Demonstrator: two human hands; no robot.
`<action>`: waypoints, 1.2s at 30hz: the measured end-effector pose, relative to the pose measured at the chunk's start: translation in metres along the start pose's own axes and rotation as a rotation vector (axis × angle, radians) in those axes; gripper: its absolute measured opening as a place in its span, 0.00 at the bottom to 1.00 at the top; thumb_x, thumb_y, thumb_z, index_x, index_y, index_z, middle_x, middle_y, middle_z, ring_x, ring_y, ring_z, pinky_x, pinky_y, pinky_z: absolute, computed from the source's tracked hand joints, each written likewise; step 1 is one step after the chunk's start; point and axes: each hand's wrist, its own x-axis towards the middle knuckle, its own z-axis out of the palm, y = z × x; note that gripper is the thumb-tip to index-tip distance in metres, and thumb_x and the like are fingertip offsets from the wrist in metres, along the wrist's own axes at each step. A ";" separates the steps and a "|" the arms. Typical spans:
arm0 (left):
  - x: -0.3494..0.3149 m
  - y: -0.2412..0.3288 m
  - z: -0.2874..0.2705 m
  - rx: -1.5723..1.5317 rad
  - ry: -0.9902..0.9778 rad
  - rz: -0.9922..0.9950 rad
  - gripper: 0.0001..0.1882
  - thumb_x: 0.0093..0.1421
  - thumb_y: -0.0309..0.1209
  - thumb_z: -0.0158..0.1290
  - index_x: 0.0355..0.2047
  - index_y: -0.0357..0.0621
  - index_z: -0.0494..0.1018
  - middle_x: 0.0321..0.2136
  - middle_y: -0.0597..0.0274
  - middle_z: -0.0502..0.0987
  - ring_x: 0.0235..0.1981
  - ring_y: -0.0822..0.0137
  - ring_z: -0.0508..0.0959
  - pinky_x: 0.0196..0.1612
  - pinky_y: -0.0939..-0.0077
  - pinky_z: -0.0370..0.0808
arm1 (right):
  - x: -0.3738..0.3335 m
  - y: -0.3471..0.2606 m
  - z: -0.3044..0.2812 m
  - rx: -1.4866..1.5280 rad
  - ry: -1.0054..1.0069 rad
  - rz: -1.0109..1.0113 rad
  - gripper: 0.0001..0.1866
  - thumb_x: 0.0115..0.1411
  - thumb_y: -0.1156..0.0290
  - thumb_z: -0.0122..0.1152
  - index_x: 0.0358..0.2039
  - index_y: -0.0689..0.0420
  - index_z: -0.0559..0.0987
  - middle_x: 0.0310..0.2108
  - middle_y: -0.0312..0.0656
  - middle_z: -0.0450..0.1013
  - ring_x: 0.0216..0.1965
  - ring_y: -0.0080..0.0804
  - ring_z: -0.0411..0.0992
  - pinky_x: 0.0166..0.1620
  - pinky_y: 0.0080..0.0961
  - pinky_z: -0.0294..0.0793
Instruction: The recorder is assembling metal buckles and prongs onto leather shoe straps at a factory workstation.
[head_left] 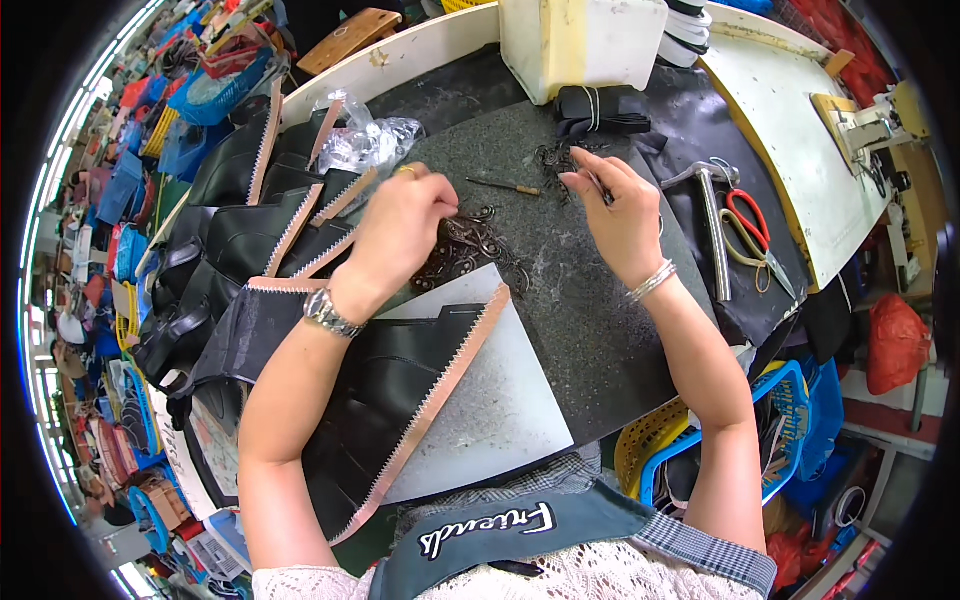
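Observation:
My left hand [400,225] is over a pile of small dark metal pieces [465,250], its fingers pinched together; what they hold, if anything, is hidden. My right hand [622,212] is raised beside a second heap of small dark pieces [560,165], with thumb and forefinger apart. Between the hands a thin tool with a wooden handle [515,188] lies on the dark grey work surface [590,340]. Close to my left forearm, a black leather piece [385,385] with a zigzag-edged pinkish strip rests partly on a white board [480,420].
More black leather pieces [235,235] are stacked at left, by a clear plastic bag [370,142]. A cream block [590,45] and a banded black bundle [600,110] stand at the back. On the right lie a hammer [712,235] and scissors [750,225], above a blue basket [790,400].

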 end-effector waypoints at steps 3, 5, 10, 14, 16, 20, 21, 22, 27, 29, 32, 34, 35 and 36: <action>-0.004 0.016 -0.015 -0.316 0.111 -0.178 0.04 0.53 0.20 0.56 0.31 0.34 0.74 0.28 0.57 0.77 0.27 0.63 0.79 0.34 0.75 0.78 | -0.006 -0.024 -0.009 0.082 -0.108 0.107 0.16 0.56 0.66 0.64 0.42 0.61 0.77 0.23 0.45 0.73 0.23 0.40 0.72 0.27 0.30 0.70; -0.008 0.036 -0.022 -0.865 0.128 -0.399 0.06 0.59 0.24 0.54 0.36 0.33 0.72 0.29 0.59 0.78 0.29 0.70 0.80 0.36 0.78 0.80 | -0.010 -0.051 -0.023 0.080 -0.299 0.173 0.20 0.62 0.63 0.56 0.49 0.63 0.69 0.21 0.48 0.72 0.24 0.44 0.74 0.27 0.34 0.70; -0.030 0.077 -0.034 -1.200 0.056 -0.487 0.08 0.59 0.22 0.53 0.38 0.32 0.71 0.32 0.55 0.78 0.34 0.64 0.81 0.40 0.74 0.81 | -0.034 -0.092 -0.028 0.100 -0.203 -0.023 0.14 0.59 0.71 0.56 0.42 0.64 0.69 0.23 0.46 0.73 0.24 0.45 0.74 0.28 0.34 0.73; -0.042 0.095 -0.031 -1.293 0.133 -0.498 0.08 0.59 0.22 0.55 0.37 0.29 0.71 0.34 0.53 0.77 0.36 0.63 0.81 0.42 0.72 0.81 | -0.038 -0.103 -0.034 0.040 -0.090 -0.157 0.14 0.49 0.81 0.64 0.38 0.63 0.74 0.29 0.46 0.74 0.27 0.39 0.75 0.29 0.27 0.73; -0.045 0.102 -0.032 -1.311 0.113 -0.497 0.08 0.59 0.23 0.55 0.36 0.30 0.71 0.34 0.53 0.78 0.36 0.63 0.81 0.42 0.72 0.81 | -0.041 -0.101 -0.034 -0.062 -0.015 -0.229 0.14 0.49 0.80 0.64 0.38 0.64 0.74 0.29 0.47 0.74 0.28 0.40 0.75 0.29 0.28 0.73; -0.052 0.107 -0.028 -1.194 0.163 -0.423 0.06 0.59 0.22 0.54 0.35 0.30 0.71 0.32 0.52 0.78 0.36 0.64 0.81 0.41 0.74 0.81 | -0.045 -0.112 -0.042 -0.205 -0.012 -0.259 0.14 0.48 0.81 0.64 0.37 0.64 0.75 0.29 0.47 0.75 0.28 0.41 0.75 0.28 0.29 0.74; -0.053 0.110 -0.028 -1.194 0.162 -0.421 0.06 0.59 0.22 0.54 0.35 0.30 0.71 0.32 0.52 0.78 0.36 0.64 0.81 0.41 0.74 0.81 | -0.046 -0.116 -0.044 -0.238 -0.013 -0.264 0.15 0.48 0.81 0.64 0.38 0.64 0.75 0.29 0.47 0.75 0.28 0.42 0.75 0.29 0.29 0.74; -0.055 0.112 -0.028 -1.176 0.177 -0.389 0.06 0.59 0.22 0.54 0.34 0.31 0.71 0.32 0.52 0.78 0.35 0.64 0.81 0.40 0.74 0.81 | -0.046 -0.118 -0.045 -0.271 -0.014 -0.269 0.15 0.47 0.82 0.65 0.38 0.64 0.75 0.30 0.48 0.75 0.28 0.43 0.75 0.29 0.29 0.75; -0.053 0.111 -0.039 -1.195 0.094 -0.423 0.04 0.60 0.21 0.54 0.34 0.32 0.71 0.31 0.52 0.78 0.33 0.64 0.82 0.38 0.74 0.81 | -0.048 -0.106 -0.043 0.075 -0.026 -0.145 0.13 0.51 0.75 0.65 0.38 0.63 0.74 0.27 0.45 0.74 0.26 0.32 0.74 0.27 0.24 0.73; -0.055 0.111 -0.041 -1.349 0.052 -0.490 0.05 0.60 0.21 0.53 0.34 0.31 0.71 0.30 0.51 0.78 0.32 0.62 0.82 0.37 0.73 0.81 | -0.048 -0.103 -0.044 0.283 -0.098 0.013 0.12 0.53 0.74 0.65 0.38 0.63 0.74 0.27 0.45 0.74 0.25 0.29 0.74 0.26 0.23 0.73; -0.059 0.109 -0.036 -1.559 -0.027 -0.533 0.05 0.59 0.21 0.53 0.35 0.31 0.71 0.30 0.50 0.78 0.32 0.60 0.82 0.37 0.71 0.81 | -0.043 -0.098 -0.048 1.529 -0.322 0.692 0.14 0.55 0.76 0.64 0.41 0.64 0.73 0.25 0.36 0.72 0.17 0.13 0.61 0.18 0.12 0.58; -0.057 0.111 -0.034 -1.558 -0.013 -0.542 0.05 0.59 0.21 0.54 0.35 0.30 0.72 0.30 0.50 0.78 0.32 0.60 0.82 0.37 0.70 0.81 | -0.042 -0.101 -0.044 1.374 -0.237 0.665 0.19 0.53 0.75 0.67 0.43 0.63 0.72 0.24 0.32 0.70 0.16 0.11 0.55 0.18 0.10 0.52; -0.056 0.111 -0.033 -1.563 0.012 -0.513 0.05 0.59 0.21 0.53 0.35 0.30 0.71 0.31 0.49 0.78 0.32 0.60 0.82 0.38 0.69 0.81 | -0.042 -0.101 -0.043 0.983 -0.161 0.393 0.22 0.51 0.73 0.69 0.45 0.63 0.72 0.23 0.32 0.70 0.16 0.11 0.55 0.18 0.11 0.53; -0.056 0.110 -0.033 -1.567 0.039 -0.489 0.05 0.59 0.21 0.53 0.35 0.30 0.71 0.31 0.49 0.78 0.32 0.60 0.82 0.38 0.68 0.81 | -0.043 -0.101 -0.040 0.591 -0.087 0.131 0.24 0.50 0.72 0.71 0.46 0.63 0.71 0.23 0.32 0.69 0.16 0.11 0.56 0.18 0.11 0.54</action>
